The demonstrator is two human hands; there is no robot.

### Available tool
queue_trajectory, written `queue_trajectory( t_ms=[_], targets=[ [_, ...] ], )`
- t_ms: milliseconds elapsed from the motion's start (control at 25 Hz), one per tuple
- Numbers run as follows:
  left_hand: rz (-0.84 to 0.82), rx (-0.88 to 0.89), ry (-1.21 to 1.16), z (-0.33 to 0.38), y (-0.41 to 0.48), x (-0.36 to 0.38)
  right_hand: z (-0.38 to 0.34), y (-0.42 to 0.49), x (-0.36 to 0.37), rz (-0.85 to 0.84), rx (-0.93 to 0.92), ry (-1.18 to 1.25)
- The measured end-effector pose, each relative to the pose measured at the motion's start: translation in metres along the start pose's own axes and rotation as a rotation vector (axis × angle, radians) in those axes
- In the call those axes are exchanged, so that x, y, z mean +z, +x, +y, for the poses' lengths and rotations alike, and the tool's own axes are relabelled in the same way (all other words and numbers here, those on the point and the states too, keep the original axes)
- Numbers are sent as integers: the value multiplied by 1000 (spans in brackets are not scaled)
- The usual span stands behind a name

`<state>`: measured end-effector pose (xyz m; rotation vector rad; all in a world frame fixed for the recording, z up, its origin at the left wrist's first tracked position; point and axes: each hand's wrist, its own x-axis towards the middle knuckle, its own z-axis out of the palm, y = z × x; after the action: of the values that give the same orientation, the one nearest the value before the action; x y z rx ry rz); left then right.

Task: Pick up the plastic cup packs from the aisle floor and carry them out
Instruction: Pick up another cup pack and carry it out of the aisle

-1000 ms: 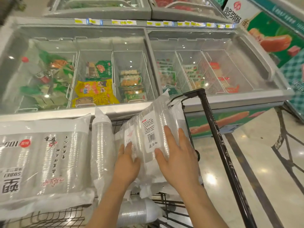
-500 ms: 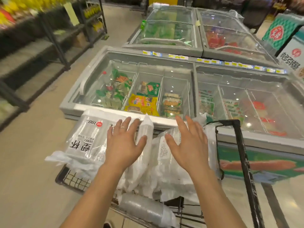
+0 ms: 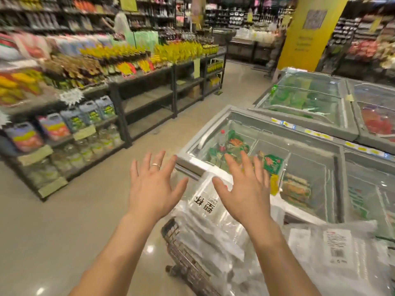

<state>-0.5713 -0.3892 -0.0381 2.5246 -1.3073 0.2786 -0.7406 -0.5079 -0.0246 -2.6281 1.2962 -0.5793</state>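
Several chest freezers [image 3: 267, 124] are standing just beyond the cart [image 3: 181, 253], to its far right, and long stocked shelves [image 3: 119, 97] are running along the aisle well to the cart's left. The cart is sitting low in the view, its wire basket piled with plastic cup packs. A printed pack [image 3: 205, 206] is lying on top toward the cart's front, and a labelled pack [image 3: 333, 248] is resting at the cart's right.

Above the load the left hand [image 3: 152, 189] and right hand [image 3: 245, 191] are hovering with fingers spread and straight, gripping nothing. The left is hanging out past the cart's left edge over the floor. The right is hanging over the printed pack, apparently not touching it. A ring [image 3: 156, 165] is showing on the left hand.

A second ago both hands were pressing on the packs in the cart. They have been lifting away since, while the view has been swinging from the freezers toward the aisle. That is suggesting the loading is done and the packs are settled, so wheeling them out is probably coming next. No pack is showing on the floor beside the cart.
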Motion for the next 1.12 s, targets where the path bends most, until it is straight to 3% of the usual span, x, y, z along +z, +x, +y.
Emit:
queue_trajectory(
  t_ms=[480, 840, 1120],
  targets=[
    [190, -426, 204, -365, -68, -135, -390, 7, 84, -52, -487, 104],
    [262, -725, 292, -513, -112, -188, -578, 23, 144, -90, -757, 257],
    [277, -909, 412, -631, -58, -206, -718, 89, 211, -127, -908, 337]
  ],
)
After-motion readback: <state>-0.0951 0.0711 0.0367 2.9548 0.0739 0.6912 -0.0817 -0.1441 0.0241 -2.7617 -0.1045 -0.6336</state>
